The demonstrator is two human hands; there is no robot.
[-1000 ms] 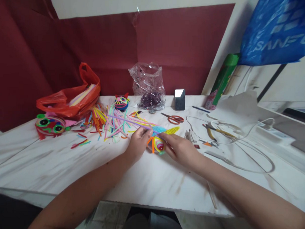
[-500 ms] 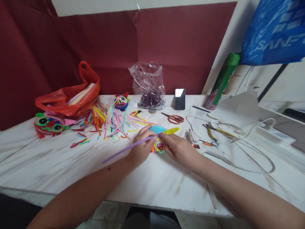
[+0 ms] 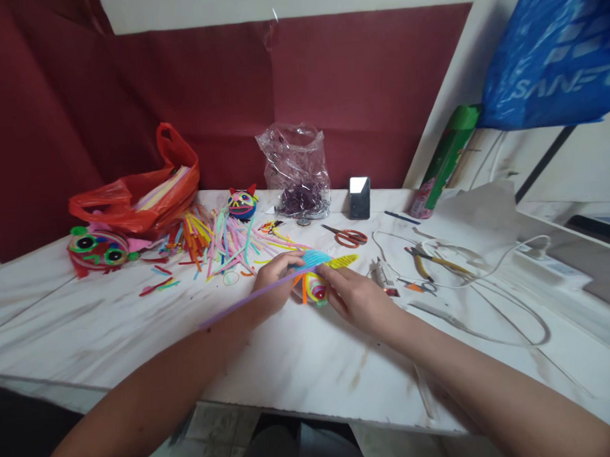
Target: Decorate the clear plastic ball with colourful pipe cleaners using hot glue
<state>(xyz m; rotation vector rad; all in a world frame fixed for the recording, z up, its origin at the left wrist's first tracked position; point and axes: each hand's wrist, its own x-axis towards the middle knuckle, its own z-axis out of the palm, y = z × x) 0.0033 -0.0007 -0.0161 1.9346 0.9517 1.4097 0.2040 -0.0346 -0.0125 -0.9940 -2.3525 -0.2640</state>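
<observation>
Between my hands is a colourful pipe-cleaner figure (image 3: 316,287) with a round eye, a blue striped part on top and a yellow pointed piece (image 3: 343,261). My left hand (image 3: 278,277) is closed around the figure's left side, its fingertips partly hidden. A long purple pipe cleaner (image 3: 247,298) runs from the figure across my left hand and down toward my left wrist. The fingers of my right hand (image 3: 356,292) pinch the figure's top where the purple strip ends. An orange strip sticks out below.
Loose pipe cleaners (image 3: 233,241) lie at the left, near a red plastic bag (image 3: 134,194) and a finished-looking figure (image 3: 98,249). Red-handled scissors (image 3: 350,237) and a phone (image 3: 360,198) are behind. At right are a glue gun (image 3: 385,276), pliers (image 3: 439,260) and looping white cables.
My left hand has shifted a little left and its grip on the purple strip has loosened, showing more of the figure and the orange strip. My right hand has barely moved.
</observation>
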